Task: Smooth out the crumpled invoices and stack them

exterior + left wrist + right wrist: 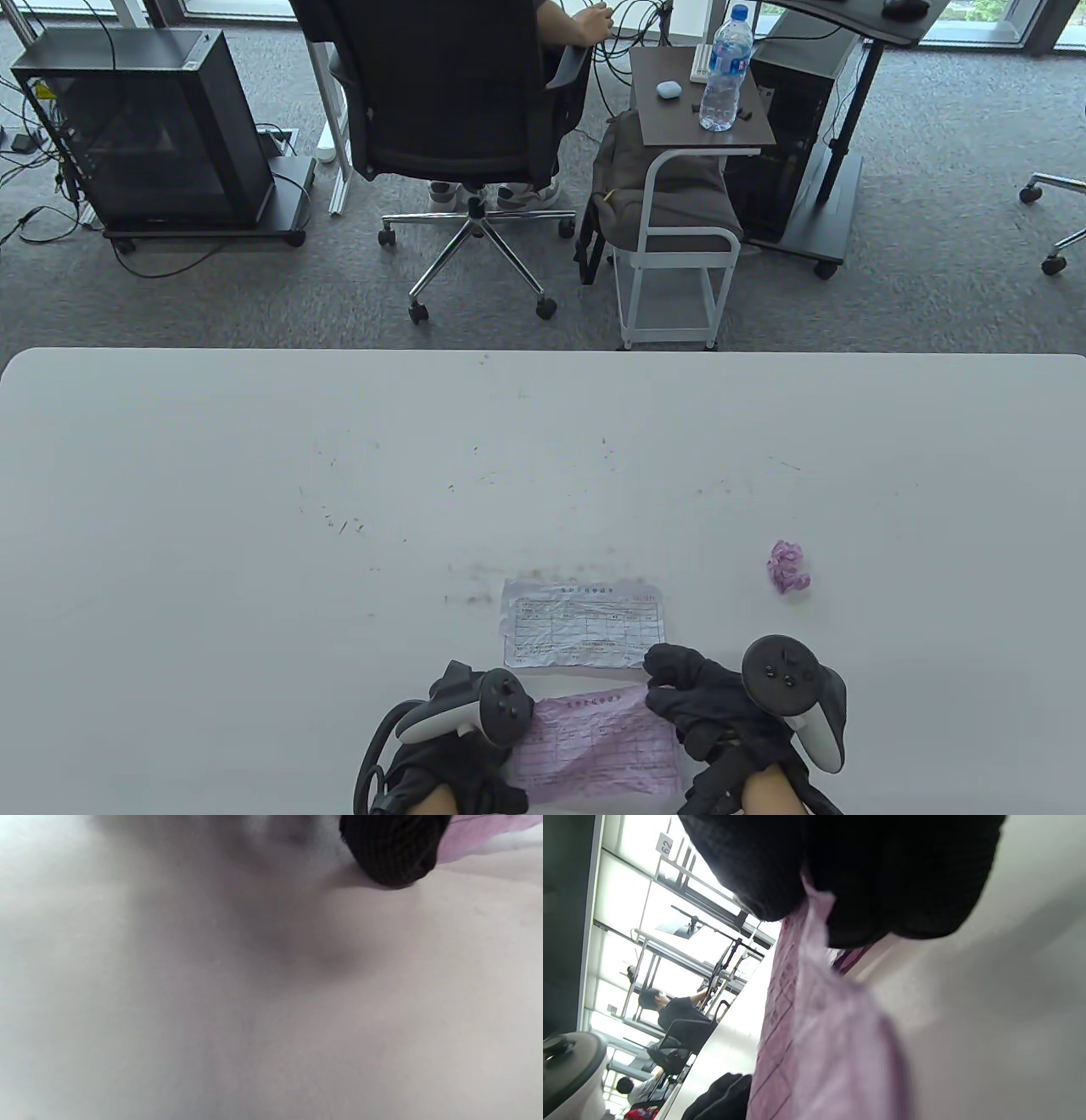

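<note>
Your left hand and right hand each pinch a side of the pink invoice; white invoice just beyond.

The bench is a smooth, matt pale-grey surface with fine dark scuffs and specks. On it the pink invoice is thin paper, creased and wrinkled, printed with a grid; just beyond it the white invoice is the same wrinkled paper. To the right of the white invoice the pink ball is tightly crumpled paper. Each hand, left hand and right hand, wears black knitted cloth, ribbed and matt, and carries a smooth plastic tracker.
</note>
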